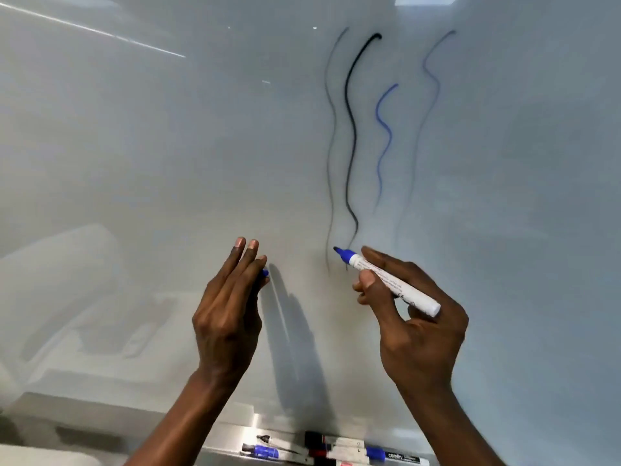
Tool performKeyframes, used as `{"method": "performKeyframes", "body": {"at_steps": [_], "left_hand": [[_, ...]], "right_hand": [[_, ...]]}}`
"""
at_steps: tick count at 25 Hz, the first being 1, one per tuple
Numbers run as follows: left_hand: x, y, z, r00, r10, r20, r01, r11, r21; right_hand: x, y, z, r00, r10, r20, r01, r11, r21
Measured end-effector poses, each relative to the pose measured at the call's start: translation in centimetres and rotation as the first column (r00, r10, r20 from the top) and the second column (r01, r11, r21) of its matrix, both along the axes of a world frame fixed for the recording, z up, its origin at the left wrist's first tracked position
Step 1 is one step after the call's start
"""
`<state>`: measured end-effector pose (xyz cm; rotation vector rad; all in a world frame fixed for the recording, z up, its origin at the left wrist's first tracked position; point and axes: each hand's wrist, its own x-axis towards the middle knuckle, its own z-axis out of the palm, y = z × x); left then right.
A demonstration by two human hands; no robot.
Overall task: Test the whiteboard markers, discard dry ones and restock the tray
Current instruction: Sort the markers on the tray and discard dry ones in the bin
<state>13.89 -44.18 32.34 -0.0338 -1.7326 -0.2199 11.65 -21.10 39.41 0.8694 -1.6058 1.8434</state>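
Observation:
My right hand (408,317) grips an uncapped blue whiteboard marker (386,280), its tip pointing up-left and close to the whiteboard (168,146). My left hand (228,307) is raised beside it with fingers together, and a blue cap (264,273) peeks out from behind its fingers. Several wavy test lines, black and blue (349,129), run down the board above the marker. Below, the metal tray (235,435) holds several markers (336,449) with black, blue and red caps.
Glare and reflections of the room spread over the left part of the whiteboard. My hands cast a dark shadow (295,348) on the board between my arms. The tray runs along the bottom edge of the board.

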Motion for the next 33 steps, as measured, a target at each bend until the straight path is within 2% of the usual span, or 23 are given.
{"method": "performKeyframes", "body": {"at_steps": [3, 8, 12, 16, 19, 25, 29, 31, 33], "left_hand": [[-1.7, -1.5, 1.4, 0.999, -0.037, -0.021, 0.035, 0.997, -0.070], [-3.1, -2.4, 1.1, 0.999, -0.038, -0.005, 0.037, 0.992, -0.120], [-3.2, -2.6, 1.2, 1.000, -0.028, -0.009, 0.026, 0.991, -0.131], [-3.2, -3.1, 1.3, 0.999, -0.036, -0.034, 0.031, 0.991, -0.133], [-3.3, -3.2, 1.3, 0.998, -0.046, -0.031, 0.042, 0.991, -0.125], [-3.4, -3.0, 1.1, 0.994, -0.103, -0.026, 0.101, 0.993, -0.068], [-2.8, -2.7, 1.6, 0.988, -0.156, -0.010, 0.156, 0.988, -0.020], [-1.7, -2.0, 1.7, 0.970, -0.244, 0.007, 0.242, 0.965, 0.097], [-0.1, -0.9, 1.7, 0.924, -0.382, -0.007, 0.361, 0.869, 0.338]], "right_hand": [[-1.8, -2.5, 5.1, 0.932, -0.157, -0.327, 0.185, 0.981, 0.056], [-4.9, -6.4, 12.2, 0.782, -0.309, -0.540, 0.344, 0.938, -0.039], [-7.4, -8.4, 16.0, 0.654, -0.438, -0.617, 0.482, 0.870, -0.106], [-8.3, -9.8, 17.2, 0.615, -0.471, -0.633, 0.533, 0.839, -0.106], [-7.8, -9.5, 14.7, 0.601, -0.444, -0.665, 0.569, 0.822, -0.035], [-5.5, -7.5, 3.6, 0.623, -0.401, -0.672, 0.620, 0.777, 0.111], [-3.9, -6.3, -4.0, 0.723, -0.334, -0.604, 0.596, 0.744, 0.302], [-3.0, -5.1, -6.3, 0.802, -0.287, -0.523, 0.525, 0.757, 0.389], [-1.4, -3.7, -7.0, 0.910, -0.269, -0.315, 0.385, 0.828, 0.407]]}}
